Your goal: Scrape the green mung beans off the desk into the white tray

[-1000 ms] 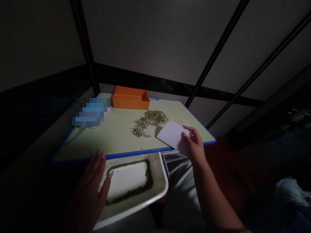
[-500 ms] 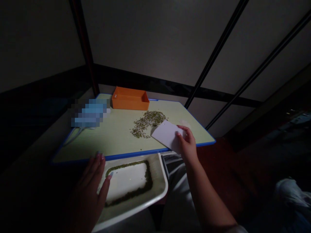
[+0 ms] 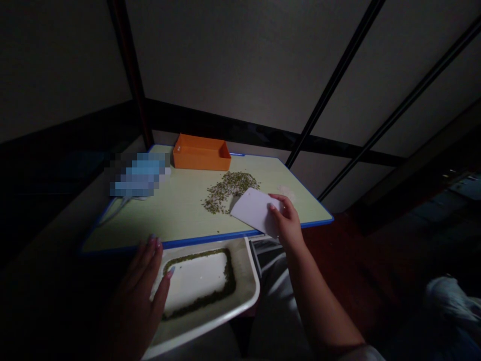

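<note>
My right hand (image 3: 288, 220) grips a thin white scraper (image 3: 255, 210), a flat plate with a small hole near one corner. Its left edge is beside the scattered small greenish-brown grains (image 3: 233, 184) on the pale board. At the left side of a white tray (image 3: 250, 281), my left hand (image 3: 145, 281) lies with fingers stretched and thumb apart over the tray's inside. It covers the left rim, so its exact contact is hidden. Inside the tray, a band of similar grains (image 3: 230, 276) lines the edges of the bottom.
The pale tabletop (image 3: 180, 210) has a blue edge. An orange box (image 3: 203, 159) stands at its back, and a pixelated light-blue item (image 3: 139, 175) with a trailing strap lies at the left. A panelled wall (image 3: 225, 60) rises behind; the surroundings are dark.
My right hand has shifted slightly left with the scraper, bringing its edge closer to the grains. My left hand and the tray look the same.
</note>
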A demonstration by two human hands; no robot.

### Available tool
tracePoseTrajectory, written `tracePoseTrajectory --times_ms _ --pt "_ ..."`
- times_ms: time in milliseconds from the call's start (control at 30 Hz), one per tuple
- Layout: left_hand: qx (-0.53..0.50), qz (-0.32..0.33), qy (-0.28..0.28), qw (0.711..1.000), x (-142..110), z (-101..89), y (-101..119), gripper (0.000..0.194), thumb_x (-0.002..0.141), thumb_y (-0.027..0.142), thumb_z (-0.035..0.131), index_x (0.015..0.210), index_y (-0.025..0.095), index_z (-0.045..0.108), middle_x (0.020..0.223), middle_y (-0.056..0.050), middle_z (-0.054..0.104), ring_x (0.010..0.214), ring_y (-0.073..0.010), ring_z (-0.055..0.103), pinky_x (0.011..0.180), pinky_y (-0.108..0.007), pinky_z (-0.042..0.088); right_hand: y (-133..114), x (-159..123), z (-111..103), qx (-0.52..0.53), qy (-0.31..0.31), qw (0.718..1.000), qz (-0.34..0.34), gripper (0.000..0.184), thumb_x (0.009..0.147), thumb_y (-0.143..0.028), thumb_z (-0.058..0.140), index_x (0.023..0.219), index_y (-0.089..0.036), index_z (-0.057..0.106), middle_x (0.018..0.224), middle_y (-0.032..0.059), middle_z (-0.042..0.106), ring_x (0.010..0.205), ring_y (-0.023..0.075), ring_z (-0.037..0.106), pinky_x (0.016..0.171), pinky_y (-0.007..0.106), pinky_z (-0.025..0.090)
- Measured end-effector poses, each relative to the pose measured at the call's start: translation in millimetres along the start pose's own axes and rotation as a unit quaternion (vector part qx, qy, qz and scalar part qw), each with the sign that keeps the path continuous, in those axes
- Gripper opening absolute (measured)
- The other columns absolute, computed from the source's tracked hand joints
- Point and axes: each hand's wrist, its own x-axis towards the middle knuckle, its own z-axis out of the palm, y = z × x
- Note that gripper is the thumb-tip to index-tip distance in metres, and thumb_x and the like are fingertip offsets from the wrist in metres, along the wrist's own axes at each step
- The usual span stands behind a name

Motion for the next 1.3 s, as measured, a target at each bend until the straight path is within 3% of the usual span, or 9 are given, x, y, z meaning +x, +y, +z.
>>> tracePoseTrajectory --times_ms 200,667,1100,1200,1300 --pt "0.003 0.003 0.007 1.000 0.7 1.6 0.2 0.064 0.090 0.033 0.043 0.149 0.024 0.021 0.153 -0.009 0.041 0.144 -0.0235 0.033 0.113 -0.042 0.041 -0.2 -1.5 -3.8 0.016 -0.009 1.000 0.011 0.033 0.073 -0.040 0.068 0.102 -0.024 0.063 0.093 0.0022 0.067 0.073 0.0191 0.057 0.061 0.029 0.041" --pt "0.004 0.013 0.008 1.000 1.7 0.6 0.1 0.065 0.090 0.033 0.043 0.149 0.024 0.020 0.154 -0.009 0.039 0.144 -0.0228 0.033 0.112 -0.039 0.041 -7.3 -13.0 6.2 0.001 -0.062 0.998 -0.014 0.028 0.077 -0.038 0.068 0.101 -0.025 0.063 0.105 0.0037 0.066 0.093 0.0233 0.058 0.078 0.034 0.046" --pt "0.000 0.005 0.001 1.000 0.4 -0.3 1.3 0.065 0.090 0.031 0.044 0.149 0.025 0.019 0.155 -0.008 0.038 0.145 -0.0235 0.032 0.112 -0.042 0.042 -17.5 -22.8 16.8 0.047 -0.131 0.990 -0.011 0.024 0.076 -0.035 0.071 0.098 -0.026 0.066 0.098 0.0010 0.066 0.090 0.0206 0.058 0.079 0.031 0.045" --pt "-0.001 0.006 0.003 1.000 1.4 -1.0 1.5 0.065 0.090 0.032 0.044 0.149 0.026 0.019 0.155 -0.007 0.038 0.144 -0.0234 0.033 0.112 -0.041 0.042 -14.5 -20.8 11.8 0.064 -0.114 0.991 -0.016 0.024 0.075 -0.034 0.071 0.098 -0.027 0.066 0.101 0.0012 0.066 0.090 0.0204 0.058 0.078 0.031 0.045" --pt "-0.001 0.008 0.004 1.000 1.5 -1.0 1.2 0.065 0.089 0.031 0.045 0.149 0.026 0.020 0.155 -0.006 0.037 0.144 -0.0232 0.033 0.112 -0.041 0.042 -11.2 -17.0 2.2 0.057 -0.054 0.996 -0.033 0.026 0.076 -0.034 0.070 0.100 -0.026 0.064 0.104 0.0026 0.066 0.089 0.0208 0.059 0.077 0.033 0.045"
